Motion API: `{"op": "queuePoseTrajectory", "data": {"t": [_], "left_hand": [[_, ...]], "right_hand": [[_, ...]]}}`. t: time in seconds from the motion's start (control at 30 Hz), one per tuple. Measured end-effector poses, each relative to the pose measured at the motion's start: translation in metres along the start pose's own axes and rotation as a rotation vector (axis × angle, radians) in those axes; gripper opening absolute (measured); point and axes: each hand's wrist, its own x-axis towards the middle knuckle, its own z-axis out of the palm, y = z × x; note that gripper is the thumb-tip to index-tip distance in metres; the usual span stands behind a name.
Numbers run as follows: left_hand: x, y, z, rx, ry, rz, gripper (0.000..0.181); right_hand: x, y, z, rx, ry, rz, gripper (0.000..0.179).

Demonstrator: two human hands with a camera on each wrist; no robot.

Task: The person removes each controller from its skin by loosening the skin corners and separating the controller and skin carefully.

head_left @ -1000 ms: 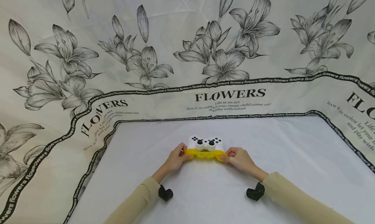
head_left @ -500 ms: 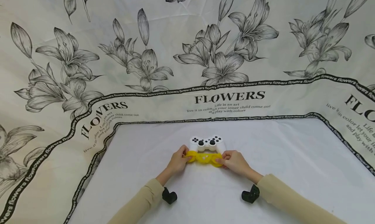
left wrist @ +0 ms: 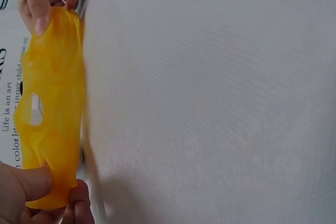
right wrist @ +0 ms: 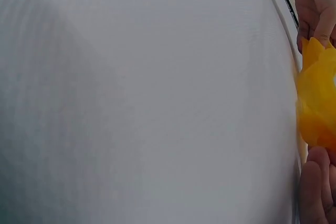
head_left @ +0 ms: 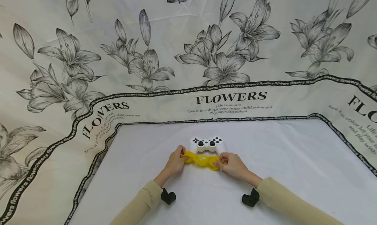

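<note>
A soft, see-through yellow silicone controller cover [head_left: 201, 160] is stretched between both hands, just in front of a white game controller [head_left: 207, 148]. My left hand [head_left: 176, 160] pinches the left end of the cover between thumb and fingers. The right hand [head_left: 234, 164] pinches its right end the same way. Seen from the left wrist, the cover [left wrist: 58, 72] looks limp and wrinkled, with an opening near its middle. The controller lies with its black sticks and buttons facing up; the cover overlaps the tips of its grips in the head view.
A white cloth [head_left: 206, 199] covers the table. Behind it rises a curtain [head_left: 165, 71] printed with grey lilies and lettering. A small black device [head_left: 168, 197] sits at the left wrist, and a similar black device [head_left: 250, 198] at the right.
Both hands have drawn the cover back from the controller, toward the body. The right hand has come further in to the left, and the cover has crumpled from a smoother shape.
</note>
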Motion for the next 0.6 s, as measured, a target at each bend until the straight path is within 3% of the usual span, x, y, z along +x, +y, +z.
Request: {"op": "queuePoseTrajectory", "data": {"t": [0.27,0.37,0.5,0.6], "left_hand": [[-0.002,-0.001,0.001,-0.046,0.113,-0.053,0.017],[-0.002,-0.001,0.002,-0.079,0.13,-0.037,0.02],[-0.002,-0.001,0.001,-0.122,0.09,-0.008,0.022],[-0.002,-0.002,-0.001,-0.159,0.039,0.013,0.023]], "right_hand": [[0.0,-0.008,0.003,0.044,0.019,0.01,0.027],[-0.001,-0.011,0.002,0.105,0.012,0.052,0.033],[-0.002,-0.012,-0.004,0.203,-0.033,0.096,0.033],[-0.002,-0.012,-0.009,0.267,-0.07,0.077,0.033]]}}
